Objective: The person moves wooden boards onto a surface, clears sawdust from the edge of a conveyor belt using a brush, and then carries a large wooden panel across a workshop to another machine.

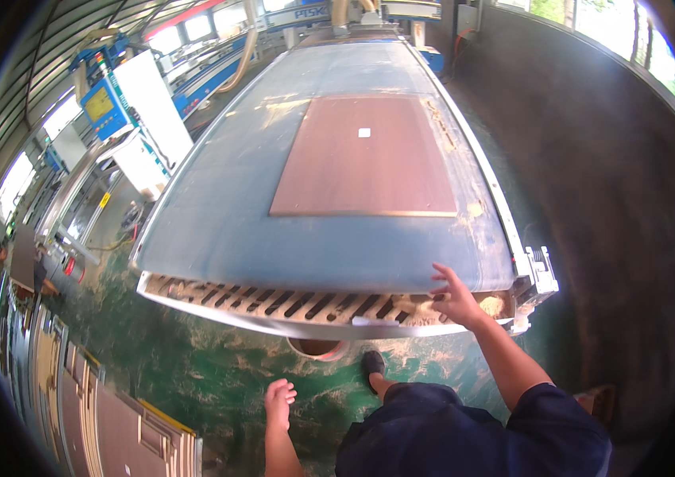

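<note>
The right hand [456,300], fingers spread and holding nothing, rests on the near end of a blue conveyor belt [226,230], just above a slotted grille [274,300] dusted with sawdust. Beyond the fingertips and a little to their left lies a reddish-brown panel [365,159], flat on the belt, its long axis running away from the hand along the belt's length; a small white label [364,133] sits near its far end. The right hand is the nearer one to the panel. The left hand [278,395] hangs open and empty, well back over the green floor [194,374], apart from the machine. A yellow-screened control console [103,103] stands far off to the left.
</note>
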`<state>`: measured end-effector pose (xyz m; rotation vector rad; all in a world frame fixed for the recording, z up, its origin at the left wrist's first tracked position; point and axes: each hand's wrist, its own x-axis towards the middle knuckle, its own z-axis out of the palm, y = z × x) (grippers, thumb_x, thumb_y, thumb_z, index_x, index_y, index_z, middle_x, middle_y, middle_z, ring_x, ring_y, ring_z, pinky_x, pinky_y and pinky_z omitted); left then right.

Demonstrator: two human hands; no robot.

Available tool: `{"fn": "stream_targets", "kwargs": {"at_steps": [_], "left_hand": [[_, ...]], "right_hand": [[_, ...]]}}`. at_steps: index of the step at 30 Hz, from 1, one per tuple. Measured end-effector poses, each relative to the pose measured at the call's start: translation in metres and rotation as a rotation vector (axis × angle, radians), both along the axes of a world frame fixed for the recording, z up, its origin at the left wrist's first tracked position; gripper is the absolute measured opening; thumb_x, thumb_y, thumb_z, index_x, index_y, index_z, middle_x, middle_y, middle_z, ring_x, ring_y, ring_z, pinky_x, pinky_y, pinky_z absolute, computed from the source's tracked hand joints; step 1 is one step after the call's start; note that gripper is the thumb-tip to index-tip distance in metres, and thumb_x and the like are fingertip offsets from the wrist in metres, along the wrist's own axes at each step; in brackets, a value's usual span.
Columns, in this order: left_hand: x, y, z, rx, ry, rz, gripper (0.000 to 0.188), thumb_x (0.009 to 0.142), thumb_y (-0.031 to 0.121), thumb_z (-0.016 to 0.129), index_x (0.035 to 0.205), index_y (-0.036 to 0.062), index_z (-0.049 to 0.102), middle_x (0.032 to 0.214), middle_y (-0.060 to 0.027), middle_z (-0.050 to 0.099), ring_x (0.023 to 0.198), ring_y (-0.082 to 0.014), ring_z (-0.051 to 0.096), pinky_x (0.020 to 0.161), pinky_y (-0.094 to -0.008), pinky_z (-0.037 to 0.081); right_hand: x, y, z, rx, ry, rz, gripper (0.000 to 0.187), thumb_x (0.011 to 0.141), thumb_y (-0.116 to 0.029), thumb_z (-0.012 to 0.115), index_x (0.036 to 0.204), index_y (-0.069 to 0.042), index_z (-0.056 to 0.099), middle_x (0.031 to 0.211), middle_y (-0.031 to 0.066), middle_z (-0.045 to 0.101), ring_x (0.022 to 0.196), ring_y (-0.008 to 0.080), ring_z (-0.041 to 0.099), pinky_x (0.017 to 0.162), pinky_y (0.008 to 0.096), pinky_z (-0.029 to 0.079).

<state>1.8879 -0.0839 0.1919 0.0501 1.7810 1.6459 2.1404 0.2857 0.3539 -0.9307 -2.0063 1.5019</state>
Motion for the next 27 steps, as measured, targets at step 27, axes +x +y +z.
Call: {"fn": "stream_targets", "kwargs": {"at_steps": [27], "left_hand": [[-0.196, 0.295, 0.160, -0.431, 0.737, -0.282, 0.055, 0.083, 0.036, 0.053, 0.124, 0.0013, 0.039, 0.127, -0.0230, 0.039, 0.118, -0.0336, 0.037, 0.097, -0.0392, 0.030]], "right_hand": [[-0.037, 0.128, -0.007, 0.163, -0.340, -0.654, 0.056, 0.066, -0.023, 0.058, 0.114, 0.002, 0.045, 0.103, 0.0247, 0.053, 0.100, 0.0382, 0.047, 0.089, 0.0411, 0.038]]}}
